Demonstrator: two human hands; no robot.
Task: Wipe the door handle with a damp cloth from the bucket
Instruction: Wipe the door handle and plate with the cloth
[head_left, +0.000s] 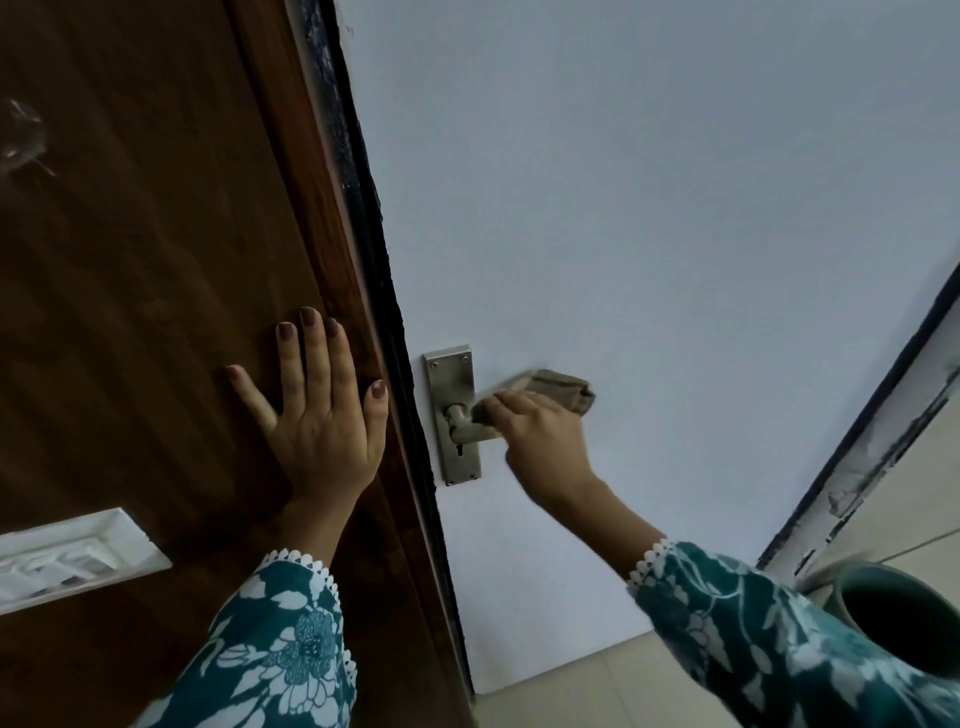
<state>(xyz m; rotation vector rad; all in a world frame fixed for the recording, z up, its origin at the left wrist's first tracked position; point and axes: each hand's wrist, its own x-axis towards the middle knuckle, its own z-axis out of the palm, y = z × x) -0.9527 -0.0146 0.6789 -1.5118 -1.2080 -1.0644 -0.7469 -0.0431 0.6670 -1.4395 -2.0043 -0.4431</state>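
Note:
A silver lever door handle (462, 422) sits on a metal backplate (451, 379) with a keyhole, fixed to a pale blue door (649, 234). My right hand (540, 441) grips a folded brownish cloth (561, 387) and presses it around the lever's outer part, which is hidden under the cloth and fingers. My left hand (317, 415) lies flat with spread fingers on the dark wooden panel (145, 291) left of the door's edge. A greenish bucket (893, 613) shows at the lower right, partly behind my right sleeve.
A white recessed plate (67, 558) is set in the wooden panel at lower left. A dark worn strip (374, 218) runs between panel and door. The door's scuffed frame (878, 441) slants at right. Beige floor tiles (571, 696) lie below.

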